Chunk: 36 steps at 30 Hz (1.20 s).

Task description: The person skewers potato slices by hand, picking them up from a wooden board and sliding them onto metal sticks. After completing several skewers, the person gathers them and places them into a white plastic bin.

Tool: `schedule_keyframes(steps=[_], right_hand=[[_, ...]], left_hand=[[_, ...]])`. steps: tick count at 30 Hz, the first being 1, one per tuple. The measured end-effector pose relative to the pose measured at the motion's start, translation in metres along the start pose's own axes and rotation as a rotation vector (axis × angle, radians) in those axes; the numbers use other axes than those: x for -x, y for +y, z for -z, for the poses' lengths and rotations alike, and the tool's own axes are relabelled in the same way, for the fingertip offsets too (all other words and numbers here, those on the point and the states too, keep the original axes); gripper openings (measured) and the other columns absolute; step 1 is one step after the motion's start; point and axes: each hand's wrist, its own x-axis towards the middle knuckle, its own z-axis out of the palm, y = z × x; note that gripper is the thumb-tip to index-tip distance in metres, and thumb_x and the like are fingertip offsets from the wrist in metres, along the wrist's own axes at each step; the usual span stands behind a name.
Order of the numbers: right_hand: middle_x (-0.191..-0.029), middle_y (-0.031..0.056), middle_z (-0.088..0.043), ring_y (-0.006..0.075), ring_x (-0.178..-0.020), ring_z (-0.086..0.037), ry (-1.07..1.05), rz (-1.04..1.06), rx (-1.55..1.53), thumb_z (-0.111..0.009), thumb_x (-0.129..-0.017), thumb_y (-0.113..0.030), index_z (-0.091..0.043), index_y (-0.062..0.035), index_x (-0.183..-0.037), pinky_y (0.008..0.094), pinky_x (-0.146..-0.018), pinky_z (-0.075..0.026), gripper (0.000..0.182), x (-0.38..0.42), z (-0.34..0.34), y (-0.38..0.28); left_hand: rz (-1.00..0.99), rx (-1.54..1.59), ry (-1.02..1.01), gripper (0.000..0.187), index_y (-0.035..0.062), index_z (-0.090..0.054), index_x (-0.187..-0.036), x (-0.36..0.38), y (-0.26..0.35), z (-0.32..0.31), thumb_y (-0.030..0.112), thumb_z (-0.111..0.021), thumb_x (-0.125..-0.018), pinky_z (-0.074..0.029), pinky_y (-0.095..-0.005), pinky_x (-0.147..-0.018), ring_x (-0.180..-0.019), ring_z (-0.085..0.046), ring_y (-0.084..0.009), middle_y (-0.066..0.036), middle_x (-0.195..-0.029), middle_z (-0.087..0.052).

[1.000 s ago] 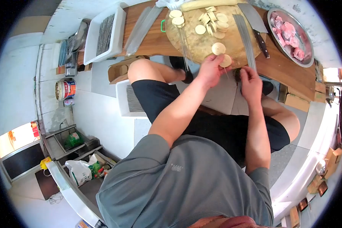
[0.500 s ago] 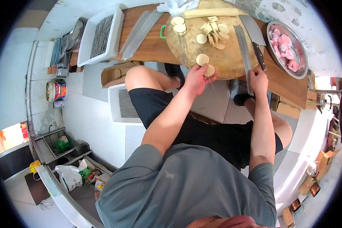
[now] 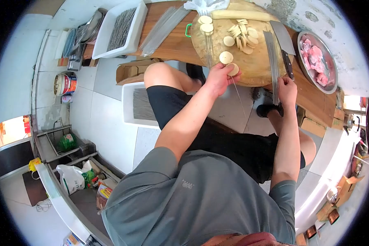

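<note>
My left hand is closed on round pale slices over the chopping board's near edge. One slice has a thin metal skewer running down from it; another slice sits just above, by the fingertips. My right hand pinches at the right side of a bundle of metal skewers, which overhangs the round wooden chopping board. The fingers partly hide what they grip. Further slices lie heaped mid-board. On its left, skewers carry stacked slices.
A cleaver lies on the board's right side, near a metal bowl of raw meat. A long pale roll lies along the back. Left on the wooden table are clear plastic sleeves and a white skewer tray.
The camera view has shifted, so the table and hands appear farther right. More of the skewer below my left hand shows. Both hands keep nearly the same places at the board.
</note>
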Motion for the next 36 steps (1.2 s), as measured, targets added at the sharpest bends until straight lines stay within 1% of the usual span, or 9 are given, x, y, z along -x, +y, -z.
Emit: schedule_keyframes(steps=[1,2,6,11,13,18,24,33,36], right_hand=[[-0.083,0.0202,-0.067,0.0336,-0.08,-0.066,0.001,0.001,-0.025,-0.06,-0.084,-0.03,-0.066,0.0006,-0.092,0.0379,-0.074,-0.05,0.032,0.002,0.002,0.0],[-0.082,0.0163,-0.068,0.0259,-0.076,-0.065,0.019,0.046,-0.018,-0.06,-0.086,-0.024,-0.065,0.002,-0.093,0.034,-0.072,-0.05,0.028,0.006,0.003,0.0],[-0.081,0.0047,-0.063,0.0098,-0.075,-0.055,-0.078,0.079,-0.395,-0.056,-0.089,-0.01,-0.062,0.003,-0.098,0.0248,-0.067,-0.046,0.017,0.058,0.001,-0.02],[-0.08,0.0034,-0.062,0.0095,-0.074,-0.055,-0.249,0.222,-0.533,-0.055,-0.088,-0.005,-0.059,0.0009,-0.104,0.0246,-0.068,-0.047,0.018,0.117,-0.025,-0.019],[-0.077,0.0101,-0.063,0.012,-0.07,-0.056,-0.3,0.263,-0.39,-0.055,-0.086,-0.004,-0.058,-0.0005,-0.104,0.0263,-0.066,-0.047,0.019,0.126,-0.025,-0.025],[-0.076,0.0121,-0.064,0.013,-0.068,-0.057,-0.352,0.314,-0.313,-0.057,-0.086,-0.007,-0.059,-0.0006,-0.102,0.027,-0.065,-0.048,0.017,0.129,-0.025,-0.018],[-0.077,0.011,-0.064,0.013,-0.067,-0.057,-0.239,0.199,-0.422,-0.064,-0.089,-0.016,-0.062,-0.0013,-0.102,0.0277,-0.066,-0.048,0.02,0.126,-0.03,-0.037],[-0.077,0.0067,-0.065,0.0082,-0.071,-0.056,-0.19,0.261,-0.398,-0.063,-0.088,-0.012,-0.065,0.0011,-0.099,0.0236,-0.067,-0.047,0.017,0.132,-0.026,-0.028],[-0.077,0.0111,-0.066,0.0137,-0.067,-0.06,-0.192,0.274,-0.373,-0.064,-0.088,-0.014,-0.066,-0.0014,-0.098,0.027,-0.065,-0.049,0.017,0.132,-0.027,-0.024]], left_hand=[[-0.002,0.011,0.0,0.021,0.0024,-0.05,-0.113,-0.002,0.0,0.001,0.014,-0.051,-0.095,-0.054,-0.0331,-0.077,-0.094,-0.064,-0.023,-0.011,-0.103,-0.062],[-0.005,0.021,-0.001,0.021,0.0027,-0.05,-0.113,-0.004,0.001,0.001,0.014,-0.051,-0.095,-0.054,-0.0333,-0.077,-0.094,-0.064,-0.0232,-0.011,-0.104,-0.062],[-0.037,0.005,0.002,0.02,0.0032,-0.05,-0.113,-0.007,0.014,-0.002,0.013,-0.05,-0.095,-0.054,-0.0349,-0.078,-0.095,-0.064,-0.0241,-0.011,-0.104,-0.062],[-0.065,-0.011,-0.021,0.021,0.0037,-0.05,-0.113,-0.008,0.029,-0.014,0.013,-0.052,-0.094,-0.053,-0.0348,-0.08,-0.095,-0.063,-0.0231,-0.011,-0.104,-0.063],[-0.088,-0.026,-0.035,0.022,0.0037,-0.051,-0.113,-0.009,0.032,-0.017,0.013,-0.053,-0.094,-0.053,-0.0343,-0.08,-0.095,-0.063,-0.0226,-0.01,-0.104,-0.063],[-0.135,-0.057,-0.074,0.021,0.003,-0.053,-0.112,-0.01,0.033,-0.022,0.012,-0.055,-0.093,-0.053,-0.0335,-0.079,-0.094,-0.064,-0.0218,-0.01,-0.103,-0.063],[-0.121,-0.065,-0.095,0.023,0.0018,-0.052,-0.113,-0.003,0.031,-0.034,0.01,-0.055,-0.092,-0.053,-0.0326,-0.078,-0.093,-0.064,-0.0211,-0.01,-0.103,-0.063],[-0.238,-0.006,-0.118,0.029,0.0005,-0.051,-0.116,-0.021,0.06,-0.021,0.004,-0.059,-0.089,-0.055,-0.0295,-0.079,-0.096,-0.064,-0.0218,-0.01,-0.107,-0.062],[-0.266,-0.015,-0.099,0.029,-0.0008,-0.051,-0.116,-0.023,0.066,-0.019,0.003,-0.058,-0.088,-0.056,-0.0301,-0.078,-0.097,-0.064,-0.0224,-0.011,-0.108,-0.062]])
